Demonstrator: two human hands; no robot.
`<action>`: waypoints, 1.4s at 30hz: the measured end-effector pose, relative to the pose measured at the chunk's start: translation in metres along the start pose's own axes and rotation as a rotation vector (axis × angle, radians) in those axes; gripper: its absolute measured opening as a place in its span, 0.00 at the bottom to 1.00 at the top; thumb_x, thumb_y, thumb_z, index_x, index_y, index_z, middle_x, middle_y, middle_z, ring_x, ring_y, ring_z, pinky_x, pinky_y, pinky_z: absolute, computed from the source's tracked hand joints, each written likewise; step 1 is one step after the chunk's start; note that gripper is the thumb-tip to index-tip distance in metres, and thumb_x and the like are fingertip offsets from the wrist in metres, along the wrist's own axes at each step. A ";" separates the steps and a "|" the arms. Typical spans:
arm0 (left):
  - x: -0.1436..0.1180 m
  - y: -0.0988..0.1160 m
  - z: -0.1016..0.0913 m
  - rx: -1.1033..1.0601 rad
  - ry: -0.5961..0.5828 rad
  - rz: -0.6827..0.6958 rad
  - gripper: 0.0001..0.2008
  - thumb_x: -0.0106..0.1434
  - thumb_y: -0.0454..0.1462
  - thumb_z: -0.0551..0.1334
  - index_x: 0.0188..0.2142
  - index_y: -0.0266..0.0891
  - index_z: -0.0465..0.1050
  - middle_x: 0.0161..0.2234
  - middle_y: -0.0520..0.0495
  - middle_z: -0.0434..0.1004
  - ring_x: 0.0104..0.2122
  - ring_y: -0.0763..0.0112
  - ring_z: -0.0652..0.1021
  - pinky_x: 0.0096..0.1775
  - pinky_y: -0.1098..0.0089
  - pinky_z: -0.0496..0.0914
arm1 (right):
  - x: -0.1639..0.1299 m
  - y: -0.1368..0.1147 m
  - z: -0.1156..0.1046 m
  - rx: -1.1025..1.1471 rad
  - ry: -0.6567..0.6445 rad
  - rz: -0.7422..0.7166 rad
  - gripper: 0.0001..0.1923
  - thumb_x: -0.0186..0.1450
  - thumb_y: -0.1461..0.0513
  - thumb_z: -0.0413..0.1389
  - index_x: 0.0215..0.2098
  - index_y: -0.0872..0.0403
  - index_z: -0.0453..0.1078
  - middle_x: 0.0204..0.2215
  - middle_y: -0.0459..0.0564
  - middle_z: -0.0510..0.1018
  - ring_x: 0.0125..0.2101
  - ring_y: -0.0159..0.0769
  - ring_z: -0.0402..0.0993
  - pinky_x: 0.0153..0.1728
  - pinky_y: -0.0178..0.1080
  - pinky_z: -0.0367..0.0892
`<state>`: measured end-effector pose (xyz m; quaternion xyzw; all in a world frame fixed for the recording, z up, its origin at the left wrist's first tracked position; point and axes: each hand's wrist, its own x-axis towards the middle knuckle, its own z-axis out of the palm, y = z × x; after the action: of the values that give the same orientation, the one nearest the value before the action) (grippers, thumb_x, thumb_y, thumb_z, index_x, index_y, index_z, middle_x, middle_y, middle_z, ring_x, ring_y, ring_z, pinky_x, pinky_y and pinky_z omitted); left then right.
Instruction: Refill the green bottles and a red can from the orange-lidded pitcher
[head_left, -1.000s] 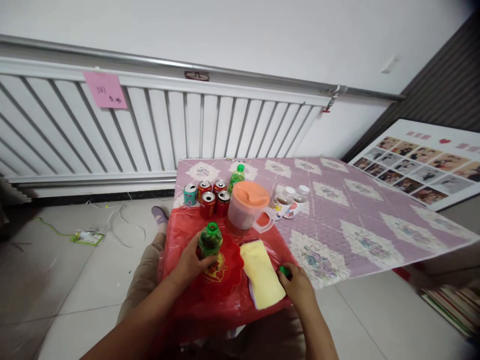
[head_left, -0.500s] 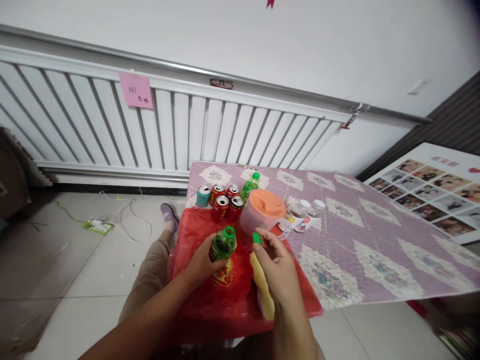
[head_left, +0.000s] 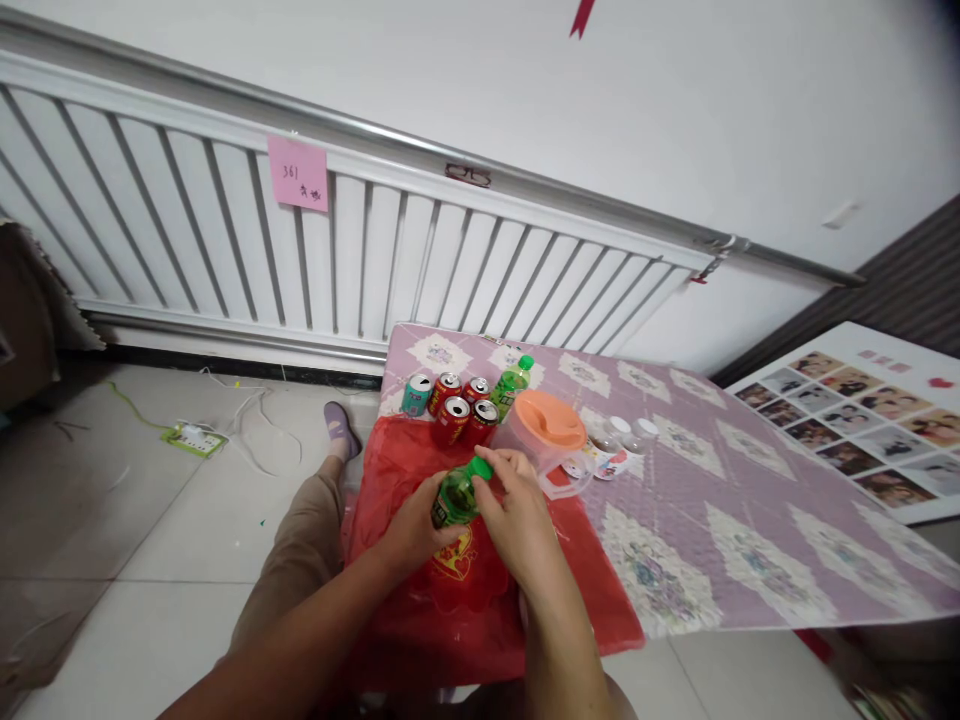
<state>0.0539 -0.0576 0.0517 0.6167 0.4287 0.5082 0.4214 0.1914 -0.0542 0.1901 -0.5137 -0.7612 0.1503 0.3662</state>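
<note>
Bottle, green: tilted, its neck leaning toward the right fingers; printed red tray below it, contact between the two not determinable.

Left hand: fingers closed round the bottle's body. Right hand: fingers narrow, gripping green cap at the bottle's mouth.

Beyond the fingers, on the desk: red cans and teal can, clustered. Pitcher with orange lid just past the right fingers; second green bottle behind it. White-capped bottles farther off, to the right.

Step in hand, judged: working the cap at the neck. Turning direction not readable here. Next move probably calls for a firm left hold without squeezing the body, right fingers lined up with the neck for an even twist. Risk: cross-threading, if tightening.
</note>
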 end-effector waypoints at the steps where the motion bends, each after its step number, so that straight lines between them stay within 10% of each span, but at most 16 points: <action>1: 0.000 0.000 0.000 0.003 -0.006 0.001 0.35 0.53 0.32 0.70 0.59 0.41 0.63 0.54 0.42 0.74 0.53 0.59 0.75 0.56 0.59 0.68 | 0.001 0.000 0.000 -0.018 -0.012 -0.013 0.19 0.63 0.62 0.54 0.51 0.48 0.74 0.43 0.54 0.74 0.45 0.45 0.70 0.48 0.49 0.67; 13: 0.000 0.011 -0.004 0.054 0.007 -0.015 0.35 0.51 0.33 0.70 0.59 0.42 0.63 0.54 0.42 0.73 0.52 0.58 0.75 0.56 0.59 0.67 | 0.012 0.002 -0.014 -0.094 -0.125 -0.027 0.14 0.61 0.60 0.58 0.45 0.49 0.75 0.37 0.50 0.75 0.42 0.44 0.70 0.45 0.46 0.65; 24: 0.000 0.011 -0.004 0.040 -0.003 -0.023 0.34 0.52 0.31 0.69 0.58 0.42 0.64 0.53 0.43 0.74 0.51 0.59 0.75 0.54 0.61 0.68 | 0.009 0.002 0.012 -0.049 0.129 0.222 0.15 0.53 0.51 0.64 0.29 0.51 0.67 0.32 0.49 0.74 0.37 0.45 0.70 0.41 0.46 0.64; 32: 0.000 0.002 -0.002 0.043 0.000 -0.011 0.36 0.52 0.32 0.70 0.59 0.41 0.63 0.54 0.41 0.73 0.52 0.58 0.75 0.56 0.58 0.68 | -0.008 0.012 0.022 0.399 0.125 0.297 0.32 0.58 0.51 0.61 0.59 0.49 0.65 0.57 0.55 0.72 0.56 0.46 0.68 0.55 0.50 0.64; 42: 0.000 0.003 -0.001 0.018 0.015 -0.021 0.36 0.51 0.32 0.71 0.59 0.41 0.64 0.54 0.41 0.74 0.53 0.56 0.75 0.56 0.57 0.69 | -0.013 0.021 0.028 0.690 0.102 0.314 0.21 0.62 0.50 0.60 0.50 0.49 0.75 0.50 0.51 0.79 0.50 0.43 0.73 0.52 0.47 0.67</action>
<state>0.0536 -0.0587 0.0548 0.6120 0.4429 0.5043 0.4182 0.1879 -0.0524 0.1529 -0.4774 -0.5587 0.4262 0.5275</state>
